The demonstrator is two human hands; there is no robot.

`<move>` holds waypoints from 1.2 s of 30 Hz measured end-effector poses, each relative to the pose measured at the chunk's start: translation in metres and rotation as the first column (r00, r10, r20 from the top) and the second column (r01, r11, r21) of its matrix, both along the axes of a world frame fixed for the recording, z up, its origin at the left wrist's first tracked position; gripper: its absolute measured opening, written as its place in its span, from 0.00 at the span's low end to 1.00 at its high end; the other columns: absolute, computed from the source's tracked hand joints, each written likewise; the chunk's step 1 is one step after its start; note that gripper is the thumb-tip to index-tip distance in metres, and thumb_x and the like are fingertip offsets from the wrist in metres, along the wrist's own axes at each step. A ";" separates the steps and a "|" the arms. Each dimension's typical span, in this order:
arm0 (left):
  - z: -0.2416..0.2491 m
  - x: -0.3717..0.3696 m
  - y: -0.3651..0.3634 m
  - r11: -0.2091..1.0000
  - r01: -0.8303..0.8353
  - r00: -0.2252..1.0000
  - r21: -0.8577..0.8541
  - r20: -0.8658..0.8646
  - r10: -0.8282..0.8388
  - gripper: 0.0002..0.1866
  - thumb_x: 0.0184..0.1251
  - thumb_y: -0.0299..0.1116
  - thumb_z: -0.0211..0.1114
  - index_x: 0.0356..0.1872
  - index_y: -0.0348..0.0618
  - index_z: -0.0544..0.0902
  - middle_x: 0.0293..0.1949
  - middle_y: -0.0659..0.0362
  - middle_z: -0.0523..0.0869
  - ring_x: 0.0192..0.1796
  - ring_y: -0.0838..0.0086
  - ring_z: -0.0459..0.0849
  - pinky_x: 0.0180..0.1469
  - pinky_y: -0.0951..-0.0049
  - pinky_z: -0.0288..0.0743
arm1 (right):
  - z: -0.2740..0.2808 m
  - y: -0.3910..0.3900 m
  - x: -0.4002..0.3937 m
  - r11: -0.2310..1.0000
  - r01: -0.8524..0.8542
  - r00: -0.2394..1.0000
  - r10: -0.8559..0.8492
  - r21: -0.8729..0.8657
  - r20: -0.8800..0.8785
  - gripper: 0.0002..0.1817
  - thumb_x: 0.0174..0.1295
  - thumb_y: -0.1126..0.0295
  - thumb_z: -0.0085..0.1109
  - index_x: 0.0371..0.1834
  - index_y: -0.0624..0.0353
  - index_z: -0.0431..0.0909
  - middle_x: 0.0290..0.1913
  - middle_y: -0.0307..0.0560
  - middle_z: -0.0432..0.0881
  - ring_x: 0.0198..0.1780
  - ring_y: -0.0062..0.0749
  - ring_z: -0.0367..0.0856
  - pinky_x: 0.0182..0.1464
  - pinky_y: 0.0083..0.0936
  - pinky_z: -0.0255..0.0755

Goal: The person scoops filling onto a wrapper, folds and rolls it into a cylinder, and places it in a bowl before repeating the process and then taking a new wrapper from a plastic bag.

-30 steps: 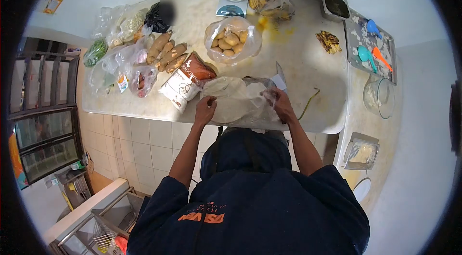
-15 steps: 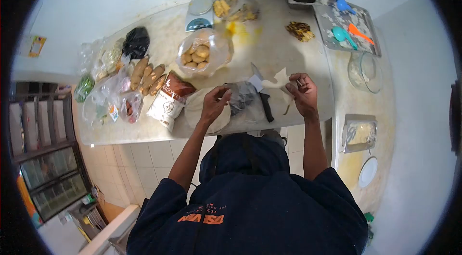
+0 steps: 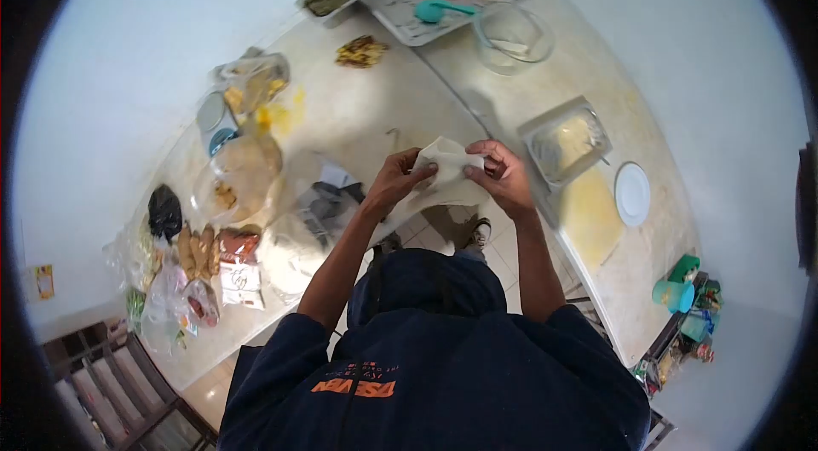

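Note:
A thin, pale, flexible sheet (image 3: 446, 163) is stretched between my two hands near the table's front edge. My left hand (image 3: 399, 178) pinches its left side between thumb and fingers. On the right side, my right hand (image 3: 503, 178) grips the sheet the same way. The sheet's upper edge folds up into a point. To the left of my hands, a clear bag with dark contents (image 3: 331, 204) lies on the table, with a white piece at its top.
A tray (image 3: 400, 12) with blue, orange and teal scoops stands at the back, beside a glass bowl (image 3: 513, 38). Right of my hands are a metal pan (image 3: 567, 143) and a white plate (image 3: 632, 194). Bagged potatoes (image 3: 226, 195) and a flour-like packet (image 3: 242, 282) sit at left.
The view has turned to the right. My left hand has come over to the pale sheet and taken hold of it, so both hands are now close together on it.

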State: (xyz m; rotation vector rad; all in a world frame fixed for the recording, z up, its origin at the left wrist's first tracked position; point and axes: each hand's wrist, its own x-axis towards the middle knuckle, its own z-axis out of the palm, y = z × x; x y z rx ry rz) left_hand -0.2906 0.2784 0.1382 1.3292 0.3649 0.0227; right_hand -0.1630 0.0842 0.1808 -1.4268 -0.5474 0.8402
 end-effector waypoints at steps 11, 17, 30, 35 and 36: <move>-0.010 0.136 -0.188 0.817 0.448 0.871 0.362 0.027 -0.490 0.16 0.75 0.31 0.59 0.58 0.34 0.80 0.48 0.51 0.88 0.49 0.70 0.84 0.53 0.65 0.76 | -0.045 -0.207 0.085 0.971 0.165 0.984 -0.175 -0.175 -0.043 0.34 0.58 0.67 0.73 0.67 0.60 0.69 0.53 0.54 0.82 0.54 0.35 0.81 0.56 0.31 0.76; -0.030 0.171 -0.256 0.706 0.454 0.856 0.544 -0.048 -0.515 0.13 0.69 0.27 0.62 0.52 0.37 0.82 0.44 0.49 0.88 0.46 0.59 0.86 0.51 0.60 0.77 | -0.082 -0.290 0.114 0.929 0.254 0.960 -0.209 -0.270 0.187 0.12 0.64 0.71 0.65 0.49 0.63 0.83 0.44 0.46 0.86 0.46 0.28 0.83 0.52 0.29 0.78; -0.071 0.246 -0.324 0.694 0.459 0.861 0.555 -0.088 -0.500 0.17 0.68 0.29 0.63 0.56 0.38 0.76 0.43 0.46 0.86 0.47 0.53 0.86 0.50 0.57 0.78 | -0.133 -0.400 0.136 0.711 0.548 0.833 -0.417 -0.441 0.364 0.14 0.74 0.65 0.53 0.52 0.64 0.80 0.38 0.48 0.85 0.42 0.31 0.84 0.49 0.31 0.77; -0.075 0.274 -0.358 0.606 0.108 0.940 0.788 0.118 -0.320 0.17 0.71 0.28 0.58 0.58 0.38 0.74 0.57 0.43 0.78 0.59 0.48 0.77 0.60 0.55 0.72 | -0.173 -0.404 0.164 0.462 0.833 0.531 -0.509 -0.305 0.677 0.15 0.70 0.67 0.55 0.55 0.61 0.77 0.51 0.59 0.80 0.55 0.50 0.78 0.59 0.40 0.71; -0.078 0.273 -0.360 0.583 0.215 0.918 0.783 0.041 -0.394 0.17 0.70 0.29 0.59 0.58 0.38 0.74 0.59 0.43 0.76 0.61 0.49 0.75 0.62 0.54 0.71 | -0.180 -0.409 0.167 0.441 0.847 0.495 -0.455 -0.296 0.740 0.15 0.69 0.68 0.55 0.56 0.60 0.77 0.54 0.61 0.79 0.58 0.53 0.76 0.61 0.41 0.69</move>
